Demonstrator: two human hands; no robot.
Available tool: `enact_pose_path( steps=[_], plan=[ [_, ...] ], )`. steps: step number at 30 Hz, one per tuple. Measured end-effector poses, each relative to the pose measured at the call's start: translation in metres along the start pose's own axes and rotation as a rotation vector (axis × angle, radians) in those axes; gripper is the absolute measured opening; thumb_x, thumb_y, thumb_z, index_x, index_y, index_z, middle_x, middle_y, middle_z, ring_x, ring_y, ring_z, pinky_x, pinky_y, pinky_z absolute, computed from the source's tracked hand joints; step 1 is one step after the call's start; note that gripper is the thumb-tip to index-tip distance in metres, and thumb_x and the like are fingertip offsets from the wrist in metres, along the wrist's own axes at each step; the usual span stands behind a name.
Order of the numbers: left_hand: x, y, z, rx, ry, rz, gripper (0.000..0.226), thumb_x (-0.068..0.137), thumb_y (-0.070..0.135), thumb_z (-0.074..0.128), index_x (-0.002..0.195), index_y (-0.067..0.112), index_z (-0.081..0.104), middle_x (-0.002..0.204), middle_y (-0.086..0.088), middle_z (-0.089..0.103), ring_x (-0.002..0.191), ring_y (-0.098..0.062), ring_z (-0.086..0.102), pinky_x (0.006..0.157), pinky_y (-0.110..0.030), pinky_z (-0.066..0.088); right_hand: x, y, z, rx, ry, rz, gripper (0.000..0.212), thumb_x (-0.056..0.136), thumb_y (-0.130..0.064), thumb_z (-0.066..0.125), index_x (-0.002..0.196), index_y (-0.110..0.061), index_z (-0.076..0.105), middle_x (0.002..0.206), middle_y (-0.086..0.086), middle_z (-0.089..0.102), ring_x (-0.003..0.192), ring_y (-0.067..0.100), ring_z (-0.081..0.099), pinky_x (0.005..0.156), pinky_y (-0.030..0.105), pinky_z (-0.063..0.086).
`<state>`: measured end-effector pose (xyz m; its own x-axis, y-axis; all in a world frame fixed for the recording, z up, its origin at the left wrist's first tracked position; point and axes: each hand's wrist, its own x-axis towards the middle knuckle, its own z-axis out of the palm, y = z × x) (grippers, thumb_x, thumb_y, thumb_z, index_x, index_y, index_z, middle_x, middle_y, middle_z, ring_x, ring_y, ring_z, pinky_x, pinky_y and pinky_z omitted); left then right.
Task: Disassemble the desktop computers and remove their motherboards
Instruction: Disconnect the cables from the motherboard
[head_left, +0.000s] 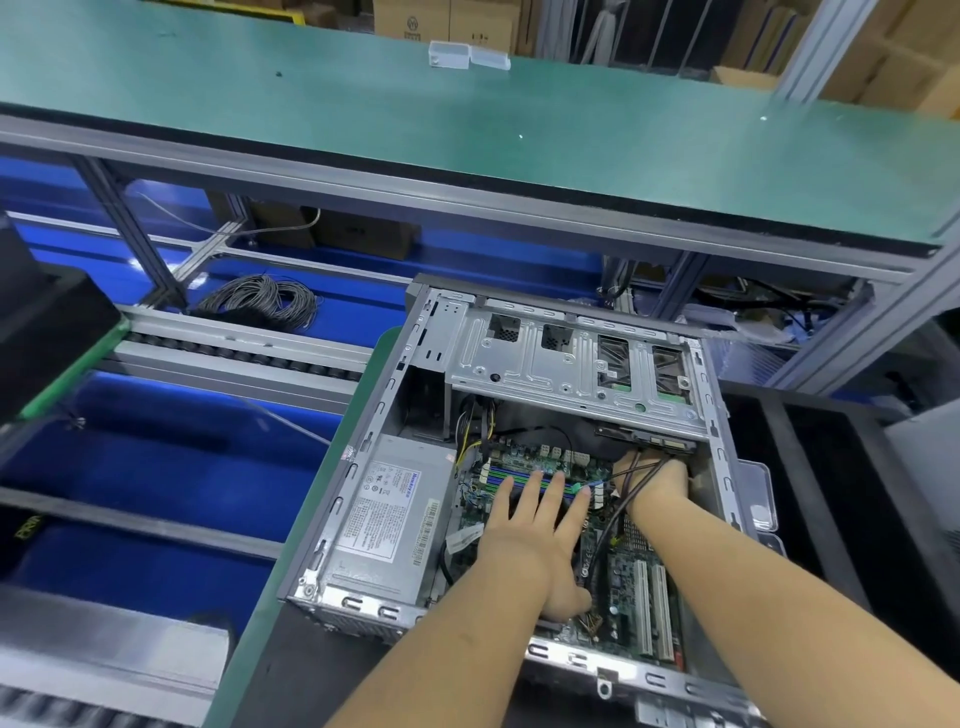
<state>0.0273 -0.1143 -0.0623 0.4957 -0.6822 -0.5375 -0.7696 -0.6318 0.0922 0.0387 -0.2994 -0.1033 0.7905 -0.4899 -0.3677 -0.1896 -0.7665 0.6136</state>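
The right hand (652, 475) is pushed deep into the open computer case (363, 457), its fingers curled around a bunch of dark cables (631, 488) just under the edge of the drive cage (571, 358); that grip looks closed on the cables, though the fingertips are hidden. The left hand (535, 535) lies flat, fingers straight and spread, pressing on the green motherboard (623, 587) with its fingertips over the memory slots. It holds nothing. The motherboard sits in the floor of the case, white expansion slots near the front edge. Beside it, on the left inside the case, is the grey power supply (389, 519) with its label facing up. The case lies on its side on a dark worktop (810, 499). Beyond it a coil of grey cable (260, 301) rests on a blue surface, below a long green shelf (467, 140).
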Motion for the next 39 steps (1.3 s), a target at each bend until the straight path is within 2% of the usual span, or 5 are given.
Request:
enact_pose_path(
  steps=[9,12,20,34,39],
  plan=[
    [-0.001,0.000,-0.002,0.003,-0.003,0.001,0.106,0.091,0.065,0.048,0.151,0.029,-0.032,0.161,-0.004,-0.033,0.147,-0.029,-0.032,0.114,-0.055,-0.021,0.000,-0.004,0.008,-0.001,0.041,0.024,0.034,0.099,-0.007,0.049,0.133,-0.009,0.054,0.126,0.004,0.063,0.116,0.023,0.062,0.076,0.035,0.050],
    [-0.001,0.000,-0.001,0.001,-0.002,0.002,0.106,0.091,0.065,0.048,0.151,0.029,-0.032,0.160,-0.004,-0.034,0.146,-0.029,-0.032,0.115,-0.055,-0.020,0.000,-0.006,0.009,-0.002,0.050,0.028,0.035,0.098,-0.007,0.050,0.133,-0.009,0.054,0.125,0.003,0.063,0.115,0.023,0.062,0.068,0.035,0.044],
    [0.000,-0.001,-0.001,-0.005,-0.007,0.008,0.106,0.092,0.064,0.049,0.151,0.029,-0.032,0.160,-0.004,-0.034,0.146,-0.030,-0.033,0.114,-0.055,-0.021,-0.007,-0.007,0.007,-0.050,0.037,0.049,0.036,0.096,-0.007,0.053,0.132,-0.011,0.056,0.125,0.005,0.062,0.113,0.026,0.061,0.067,0.041,0.043],
    [0.003,-0.002,0.001,-0.020,-0.009,0.013,0.108,0.091,0.063,0.052,0.151,0.030,-0.032,0.160,-0.004,-0.034,0.147,-0.030,-0.032,0.114,-0.056,-0.020,-0.014,-0.004,0.003,-0.105,0.051,0.029,0.038,0.096,-0.006,0.052,0.134,-0.006,0.051,0.127,0.010,0.060,0.116,0.031,0.060,0.086,0.043,0.052],
    [0.006,-0.002,0.003,-0.020,-0.011,0.016,0.108,0.090,0.064,0.051,0.150,0.030,-0.033,0.160,-0.004,-0.034,0.147,-0.030,-0.032,0.114,-0.056,-0.020,-0.012,0.006,-0.006,-0.069,0.032,0.005,0.036,0.096,-0.004,0.050,0.132,-0.008,0.056,0.122,0.007,0.064,0.110,0.028,0.063,0.084,0.041,0.056]
  ],
)
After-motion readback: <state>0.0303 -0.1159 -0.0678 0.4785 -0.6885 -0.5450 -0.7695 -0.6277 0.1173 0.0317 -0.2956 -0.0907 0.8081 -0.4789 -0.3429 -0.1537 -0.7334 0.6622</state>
